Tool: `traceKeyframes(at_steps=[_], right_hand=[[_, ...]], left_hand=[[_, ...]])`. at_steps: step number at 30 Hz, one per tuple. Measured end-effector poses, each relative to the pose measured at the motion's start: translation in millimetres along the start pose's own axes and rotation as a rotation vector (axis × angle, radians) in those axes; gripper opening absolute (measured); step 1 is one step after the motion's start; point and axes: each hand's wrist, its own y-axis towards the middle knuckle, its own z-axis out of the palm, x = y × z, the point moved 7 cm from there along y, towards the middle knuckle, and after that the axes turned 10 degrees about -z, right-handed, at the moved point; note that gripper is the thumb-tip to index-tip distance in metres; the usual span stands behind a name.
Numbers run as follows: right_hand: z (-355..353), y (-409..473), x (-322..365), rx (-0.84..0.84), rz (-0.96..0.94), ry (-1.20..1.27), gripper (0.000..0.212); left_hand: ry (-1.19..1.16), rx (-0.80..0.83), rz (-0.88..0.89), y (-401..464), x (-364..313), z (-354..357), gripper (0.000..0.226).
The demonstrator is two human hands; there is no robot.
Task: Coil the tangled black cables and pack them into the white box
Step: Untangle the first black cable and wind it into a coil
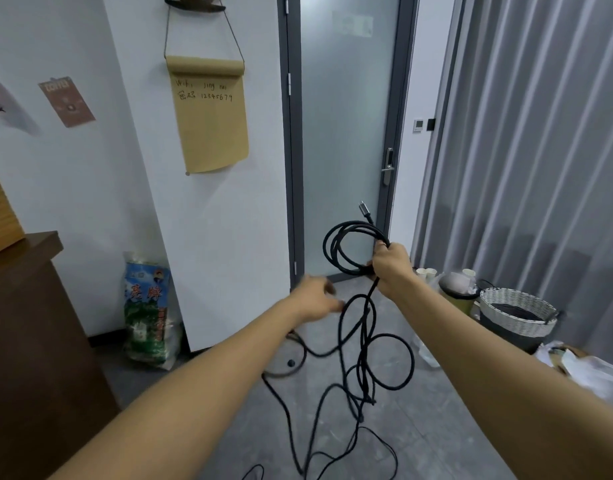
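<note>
Black cable (353, 341) coil gripped in rt hand (391, 268), lt hand (315, 301) blurred

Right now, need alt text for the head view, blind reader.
A person's right hand grips a few coiled loops of black cable, its plug pointing up, while the blurred left hand reaches toward the tangled rest trailing to the grey floor. Behind: a frosted glass door, grey curtains, a woven basket.

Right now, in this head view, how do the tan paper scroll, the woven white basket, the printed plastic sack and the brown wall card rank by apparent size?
Largest to smallest:
1. Tan paper scroll
2. Woven white basket and printed plastic sack look about alike; differing distance leaves them unranked.
3. Brown wall card
</note>
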Motion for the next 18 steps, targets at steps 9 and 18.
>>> traceKeyframes(at_steps=[9,18], right_hand=[[-41,2,-4,-0.123,0.055,0.071,0.015],[-80,-7,1,-0.108,-0.118,-0.461,0.021]], left_hand=[[-0.946,0.699,-0.126,-26,-24,70,0.021],[-1.706,0.304,-0.182,11,-15,11,0.038]])
